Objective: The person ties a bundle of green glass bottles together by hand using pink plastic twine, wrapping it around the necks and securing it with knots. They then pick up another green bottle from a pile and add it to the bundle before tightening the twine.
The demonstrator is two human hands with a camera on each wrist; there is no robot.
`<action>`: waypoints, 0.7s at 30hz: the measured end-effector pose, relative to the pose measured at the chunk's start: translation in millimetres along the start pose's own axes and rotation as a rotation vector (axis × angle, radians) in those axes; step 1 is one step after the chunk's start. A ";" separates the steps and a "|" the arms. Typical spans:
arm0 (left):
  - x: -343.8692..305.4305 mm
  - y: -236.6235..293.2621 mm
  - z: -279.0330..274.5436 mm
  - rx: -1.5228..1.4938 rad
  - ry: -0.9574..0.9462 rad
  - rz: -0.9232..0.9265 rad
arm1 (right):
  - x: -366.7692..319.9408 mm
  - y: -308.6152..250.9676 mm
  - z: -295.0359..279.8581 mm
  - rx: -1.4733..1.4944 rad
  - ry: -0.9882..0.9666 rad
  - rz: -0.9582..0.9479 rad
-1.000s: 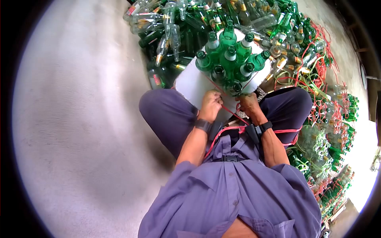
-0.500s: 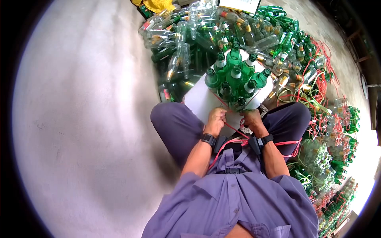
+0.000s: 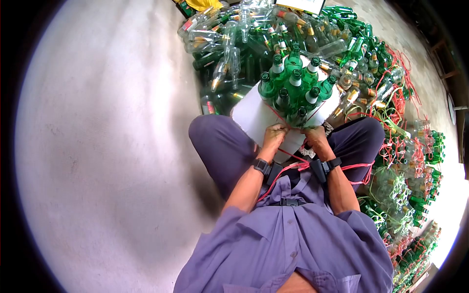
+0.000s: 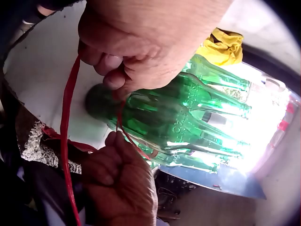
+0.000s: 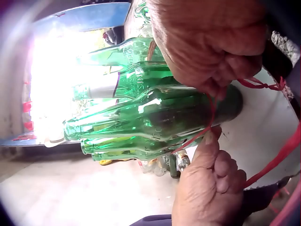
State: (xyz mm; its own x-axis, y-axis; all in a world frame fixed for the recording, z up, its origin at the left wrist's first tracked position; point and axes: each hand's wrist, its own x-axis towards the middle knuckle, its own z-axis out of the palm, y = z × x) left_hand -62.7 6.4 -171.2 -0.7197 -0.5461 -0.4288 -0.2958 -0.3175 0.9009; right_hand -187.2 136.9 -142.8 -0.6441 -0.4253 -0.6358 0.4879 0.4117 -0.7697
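Observation:
A cluster of several green glass bottles point(image 3: 295, 93) stands upright on a white board point(image 3: 249, 115) in front of the person's lap. Red plastic twine point(image 5: 212, 110) runs around their lower bodies. At the near bottle, my left hand point(image 3: 274, 136) pinches the twine with curled fingers. Close beside it, my right hand point(image 3: 316, 137) pinches the twine between thumb and finger, as the left wrist view shows. The hands are a small gap apart, near the bottle's base. A longer red strand point(image 4: 69, 127) hangs from the left hand towards the lap.
Loose clear and green bottles point(image 3: 229, 61) lie heaped behind the board. Tied bottle bundles point(image 3: 398, 190) stand along the right, with red and green twine point(image 3: 398, 105) among them. A yellow bag point(image 3: 200, 5) is at the back. Bent knees point(image 3: 215, 139) flank the board.
The head view has shifted, so the scene sits lower and farther right than a second ago. Both hands stay on the twine at the near bottle, slightly closer together now.

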 end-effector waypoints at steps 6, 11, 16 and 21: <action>3.0 -2.0 1.9 0.123 0.002 -0.021 | -3.3 0.9 -2.9 -0.048 -0.027 0.027; 7.0 -5.1 5.0 0.181 0.051 -0.062 | -7.0 6.0 -8.0 0.067 -0.144 0.054; 14.2 -23.1 0.6 0.520 0.136 0.240 | -22.2 -4.5 2.0 -0.169 -0.201 -0.056; 6.9 -1.8 1.1 0.006 -0.038 -0.176 | -7.0 29.7 13.5 -0.620 -0.358 -0.683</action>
State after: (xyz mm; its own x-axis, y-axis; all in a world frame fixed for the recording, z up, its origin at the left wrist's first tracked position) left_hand -67.8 4.2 -175.8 -0.6793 -0.4528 -0.5775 -0.4233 -0.4010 0.8124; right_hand -160.2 141.3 -161.9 -0.4059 -0.9053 -0.1248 -0.3827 0.2924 -0.8764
